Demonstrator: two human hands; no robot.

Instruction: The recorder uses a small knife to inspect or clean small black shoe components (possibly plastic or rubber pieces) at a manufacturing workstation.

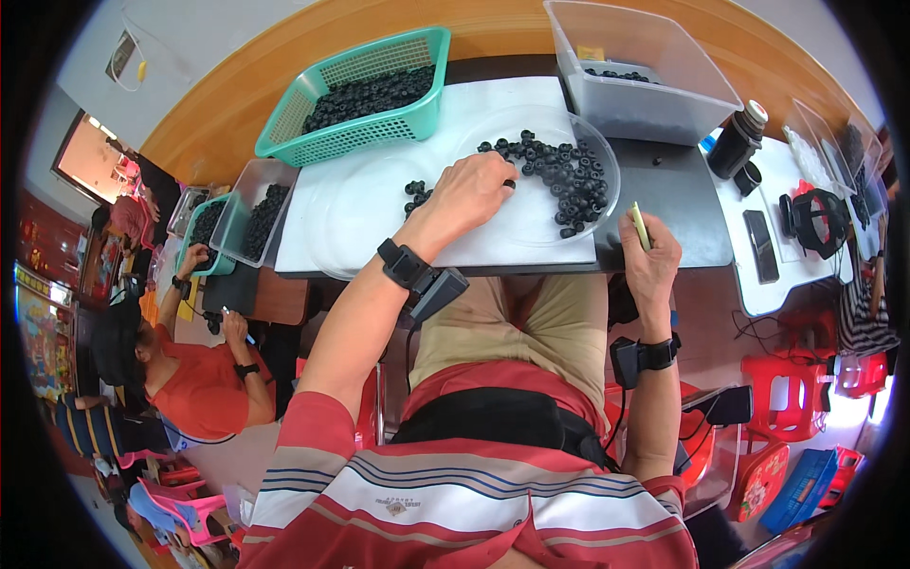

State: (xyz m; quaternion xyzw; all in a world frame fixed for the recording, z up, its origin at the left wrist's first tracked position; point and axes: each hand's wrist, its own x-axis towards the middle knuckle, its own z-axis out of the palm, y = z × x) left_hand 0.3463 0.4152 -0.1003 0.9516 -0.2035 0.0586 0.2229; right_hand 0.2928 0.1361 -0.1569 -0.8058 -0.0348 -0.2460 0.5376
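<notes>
My left hand (466, 197) reaches over a clear round plate (614, 180), fingers bent and together. A small black ring-shaped part (509, 184) shows at its fingertips. Many similar black parts (573, 180) are heaped on the plate's right side, and a few black parts (415, 194) sit left of the hand. My right hand (652, 261), off the table's front edge, is closed round a slim yellow-green stick-like tool (641, 228); its lower end is hidden in the palm. Another clear round plate (355, 213) lies on the left of the white sheet (308, 223).
A green basket (355, 142) of black parts stands at the back left, beside a clear bin (248, 213). A large clear bin (654, 95) stands back right. Further right are a black flask (737, 142), phone (761, 247) and headset (817, 223). A person (204, 384) works at left.
</notes>
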